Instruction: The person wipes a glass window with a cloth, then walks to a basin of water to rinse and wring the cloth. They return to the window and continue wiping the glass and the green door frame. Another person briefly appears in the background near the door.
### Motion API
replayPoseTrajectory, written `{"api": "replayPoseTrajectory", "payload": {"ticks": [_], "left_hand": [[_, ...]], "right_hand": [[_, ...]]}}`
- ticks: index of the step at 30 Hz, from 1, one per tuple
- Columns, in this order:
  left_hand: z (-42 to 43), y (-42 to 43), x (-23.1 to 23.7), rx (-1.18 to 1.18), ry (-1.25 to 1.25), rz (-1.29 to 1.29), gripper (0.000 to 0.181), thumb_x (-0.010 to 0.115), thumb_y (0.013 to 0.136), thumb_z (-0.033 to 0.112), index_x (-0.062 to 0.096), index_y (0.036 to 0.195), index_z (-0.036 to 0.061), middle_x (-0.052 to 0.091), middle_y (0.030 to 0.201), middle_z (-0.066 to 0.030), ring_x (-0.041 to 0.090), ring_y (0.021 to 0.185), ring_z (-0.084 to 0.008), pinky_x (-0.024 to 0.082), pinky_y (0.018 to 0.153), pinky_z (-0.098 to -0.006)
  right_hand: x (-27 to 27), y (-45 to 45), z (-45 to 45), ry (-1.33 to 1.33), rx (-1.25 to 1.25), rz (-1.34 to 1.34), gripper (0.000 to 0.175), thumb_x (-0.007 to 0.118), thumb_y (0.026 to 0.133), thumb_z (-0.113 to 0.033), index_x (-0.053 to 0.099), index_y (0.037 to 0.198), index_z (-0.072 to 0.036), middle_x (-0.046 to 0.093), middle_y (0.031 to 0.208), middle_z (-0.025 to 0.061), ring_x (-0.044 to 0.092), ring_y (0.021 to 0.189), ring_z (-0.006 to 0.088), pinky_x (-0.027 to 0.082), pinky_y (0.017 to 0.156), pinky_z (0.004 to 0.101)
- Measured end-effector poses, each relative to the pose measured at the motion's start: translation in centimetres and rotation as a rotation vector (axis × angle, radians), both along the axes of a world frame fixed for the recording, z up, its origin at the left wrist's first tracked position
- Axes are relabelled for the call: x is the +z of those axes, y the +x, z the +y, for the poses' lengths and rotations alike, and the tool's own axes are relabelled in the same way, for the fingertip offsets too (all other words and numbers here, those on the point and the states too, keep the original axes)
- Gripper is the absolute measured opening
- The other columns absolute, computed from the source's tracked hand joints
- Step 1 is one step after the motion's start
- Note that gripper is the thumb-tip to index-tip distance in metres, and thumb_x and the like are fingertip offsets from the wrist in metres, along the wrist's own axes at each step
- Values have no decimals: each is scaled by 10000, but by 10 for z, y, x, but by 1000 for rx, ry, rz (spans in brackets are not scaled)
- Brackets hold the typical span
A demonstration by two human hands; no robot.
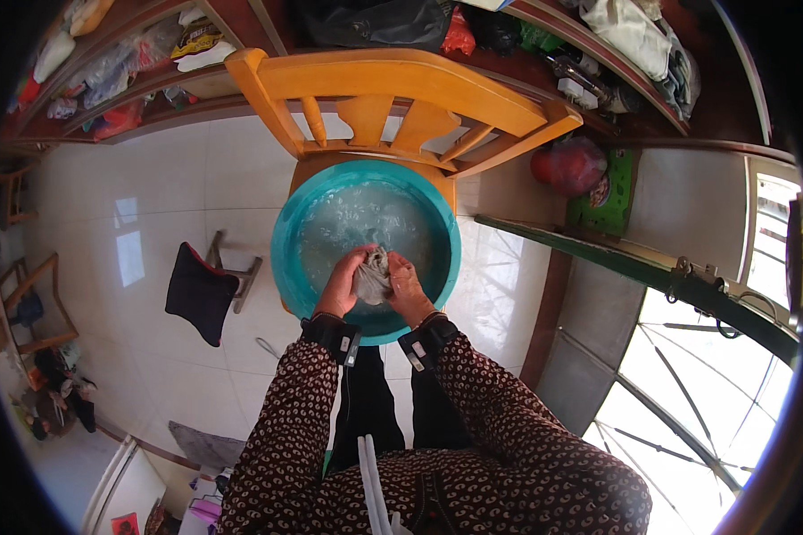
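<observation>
A bunched, wet-looking grey cloth (373,279) is gathered between my two hands. My left hand (340,281) grips it from the left, and my right hand (407,286) presses on it from the right. Both hands are above the near half of a round teal plastic basin (282,247). Cloudy water (361,207) with patches of foam fills the lower part of the basin. Beneath it is the seat of a wooden chair (401,70), whose backrest rises on the far side. The fingertips are partly hidden by the cloth.
A low stool with a dark cushion (204,294) stands on the tiled floor to the left. Packed wooden shelves (167,73) run behind the chair. At the right is a green-edged door (595,261), close to a bagged red object (572,166).
</observation>
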State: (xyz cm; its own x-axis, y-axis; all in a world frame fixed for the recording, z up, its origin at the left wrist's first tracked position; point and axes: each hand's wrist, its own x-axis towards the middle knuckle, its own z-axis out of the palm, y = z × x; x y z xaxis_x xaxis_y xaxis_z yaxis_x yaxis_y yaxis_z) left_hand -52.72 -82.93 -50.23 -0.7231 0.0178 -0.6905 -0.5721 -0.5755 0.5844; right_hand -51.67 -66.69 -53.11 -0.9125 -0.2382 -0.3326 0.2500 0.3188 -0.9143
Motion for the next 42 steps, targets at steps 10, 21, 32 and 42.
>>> {"api": "replayPoseTrajectory", "payload": {"ticks": [10,21,32,42], "left_hand": [[52,28,43,-232,-987,446,399,704,953,245,602,1292,61,529,1220,-199,571,1116,-369,497,981,-446],[15,26,-17,-244,-927,291,292,661,993,288,649,1051,2,680,936,-195,655,845,-365,523,774,-450],[0,35,-25,-651,-1646,182,875,758,870,326,318,1608,159,177,1647,-238,224,1453,-555,365,1053,-717],[-31,18,-44,-647,-1338,366,683,744,836,142,485,1468,148,318,1553,-203,345,1352,-559,396,1076,-655]], "right_hand": [[3,6,-11,616,422,25,447,651,923,-378,596,1282,-117,580,1276,96,499,1266,284,387,1092,424],[0,7,-6,-177,-291,-309,413,667,855,-79,574,1256,-43,614,1213,215,618,1082,418,513,944,452],[-2,-25,-24,748,-93,210,423,750,819,-145,561,1196,-106,522,1223,192,572,1059,456,530,860,537],[0,-51,-32,679,112,-129,466,726,871,-237,544,1293,-157,551,1281,235,598,1138,484,531,922,546]]}}
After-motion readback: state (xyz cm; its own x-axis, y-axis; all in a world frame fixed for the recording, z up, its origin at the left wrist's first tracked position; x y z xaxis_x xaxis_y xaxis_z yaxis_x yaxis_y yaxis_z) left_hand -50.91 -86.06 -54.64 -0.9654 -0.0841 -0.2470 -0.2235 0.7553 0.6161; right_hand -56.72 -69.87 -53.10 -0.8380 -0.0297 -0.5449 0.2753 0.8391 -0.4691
